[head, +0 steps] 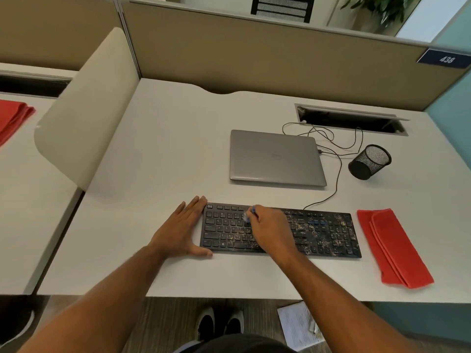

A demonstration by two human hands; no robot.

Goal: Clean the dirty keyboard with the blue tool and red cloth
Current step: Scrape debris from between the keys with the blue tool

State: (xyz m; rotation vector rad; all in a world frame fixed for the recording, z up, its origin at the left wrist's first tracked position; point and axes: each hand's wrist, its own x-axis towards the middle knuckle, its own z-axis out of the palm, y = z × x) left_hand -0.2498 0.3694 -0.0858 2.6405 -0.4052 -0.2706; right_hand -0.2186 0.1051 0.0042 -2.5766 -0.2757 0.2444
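Note:
A black keyboard (323, 231) speckled with pale crumbs lies near the desk's front edge. My right hand (270, 229) hovers over its left-middle keys, fingers closed on a small blue tool (251, 212) whose pale tip touches the upper key rows. My left hand (182, 229) lies flat on the desk against the keyboard's left end, fingers spread, thumb at the front corner. A folded red cloth (393, 249) rests on the desk just right of the keyboard, untouched.
A shut grey laptop (276, 157) sits behind the keyboard, with black cables (336, 146) running to a desk slot (354, 119). A black mesh cup (369, 161) lies tipped at the right. A beige divider (84, 110) bounds the left; another red cloth (12, 118) lies beyond it.

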